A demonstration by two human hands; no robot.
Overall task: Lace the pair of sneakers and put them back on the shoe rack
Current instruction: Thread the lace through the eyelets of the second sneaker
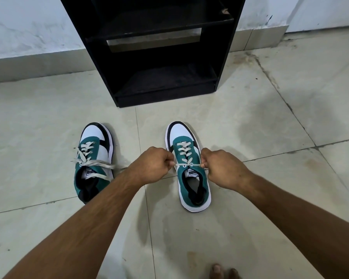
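While both teal, white and black sneakers stand on the pale tiled floor (250,121) with toes toward the black wooden shoe rack (159,57), we work on the right sneaker (189,178). Our left hand (151,166) is closed, pinching one end of the off-white flat lace (184,164) just left of the top eyelets; our right hand (224,168) pinches the other end on the opposite side, so the lace runs taut across the tongue. The left sneaker (93,158) sits well apart, its laces lying loose over its side. Bare toes (217,270) show at the bottom edge.
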